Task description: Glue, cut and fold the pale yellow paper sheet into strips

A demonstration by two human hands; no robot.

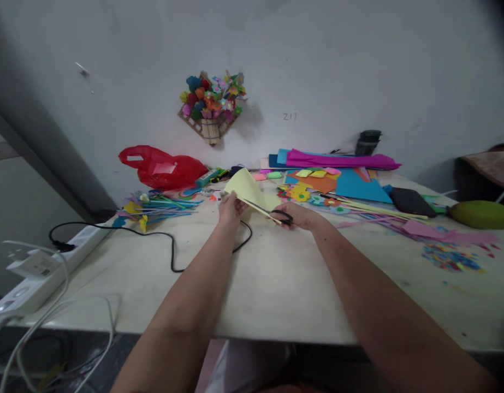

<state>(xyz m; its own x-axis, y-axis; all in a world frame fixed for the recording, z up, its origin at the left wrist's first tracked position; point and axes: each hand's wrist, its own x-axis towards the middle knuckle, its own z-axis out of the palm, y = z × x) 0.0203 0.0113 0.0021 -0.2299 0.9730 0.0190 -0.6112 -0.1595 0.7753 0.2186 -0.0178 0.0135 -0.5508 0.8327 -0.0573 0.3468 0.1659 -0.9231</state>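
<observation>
My left hand [232, 207] is closed on the near left edge of a pale yellow sheet [247, 185], which curls up away from the table. Black-handled scissors [282, 215] are in my right hand [296, 215], fingers wrapped round the handles. The scissor blades lie along the sheet's near edge, pointing left toward my left hand. A narrow yellow strip runs beside the blades. Whether the blades are apart cannot be made out.
A black cable [172, 251] loops left of my hands, near a white power strip [77, 243]. Foam flowers [143, 210] and a red plastic bag [161, 169] lie left. Rightward are coloured sheets [358, 185], a black phone [411, 202], paper scraps [452, 257] and a green mango-shaped object [481, 214].
</observation>
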